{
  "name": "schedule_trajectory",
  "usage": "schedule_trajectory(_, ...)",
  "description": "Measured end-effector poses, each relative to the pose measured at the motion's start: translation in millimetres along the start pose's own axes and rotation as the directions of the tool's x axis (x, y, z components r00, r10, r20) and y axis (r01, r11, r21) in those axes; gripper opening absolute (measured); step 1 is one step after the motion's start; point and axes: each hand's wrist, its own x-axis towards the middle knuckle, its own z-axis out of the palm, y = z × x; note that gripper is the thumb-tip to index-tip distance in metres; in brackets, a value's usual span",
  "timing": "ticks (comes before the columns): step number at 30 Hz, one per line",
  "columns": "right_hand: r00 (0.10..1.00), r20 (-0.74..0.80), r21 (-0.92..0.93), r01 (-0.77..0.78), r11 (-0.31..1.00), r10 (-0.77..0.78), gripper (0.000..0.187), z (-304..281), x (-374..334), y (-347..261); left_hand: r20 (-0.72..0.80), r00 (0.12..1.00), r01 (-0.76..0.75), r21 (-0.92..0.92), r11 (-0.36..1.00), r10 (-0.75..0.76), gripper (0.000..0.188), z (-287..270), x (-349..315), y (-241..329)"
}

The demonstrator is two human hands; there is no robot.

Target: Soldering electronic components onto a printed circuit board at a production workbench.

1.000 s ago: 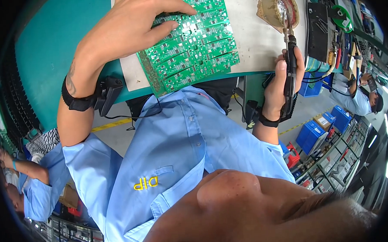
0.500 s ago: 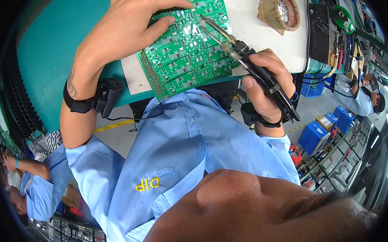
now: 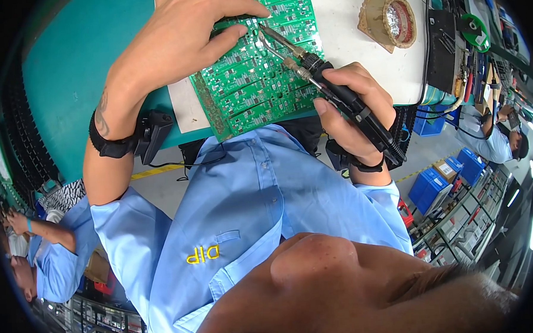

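A green circuit board [image 3: 248,87] full of small components lies at the near edge of the bench, its left edge strip brown and stained. Across its upper left part rests my left hand [image 3: 183,36], index finger and thumb stretched out and apart. My right hand [image 3: 359,106] grips a black soldering iron [image 3: 348,98] with a thin metal feed tube alongside its shaft. The iron's tip points up and left, at the board between my left index finger and thumb; whether it touches the board I cannot tell.
A round tan holder [image 3: 385,21] with a shiny inside stands on the white sheet [image 3: 351,55] to the right. Beyond it are black cables, hand tools and a green reel [image 3: 473,32]. Blue bins [image 3: 429,189] stand on the floor at right. Co-workers sit at far left and far right.
My right hand has brought the soldering iron a little to the left, so its tip is nearer my left thumb. The left hand has barely shifted on the board.
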Motion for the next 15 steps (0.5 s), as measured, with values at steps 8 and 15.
schedule_trajectory(8,1.0,-0.002,-0.011,-0.001,1.0,0.0,0.04,1.7,1.3,0.2,-0.01,1.0,-0.014,-0.006,1.0,0.014,0.03,1.8,-1.1,-3.2)
schedule_trajectory(15,1.0,0.011,0.007,-0.011,1.0,0.011,0.042,0.4,1.9,0.4,0.005,1.0,0.002,-0.008,1.0,-0.002,0.03,0.1,-0.8,-1.6)
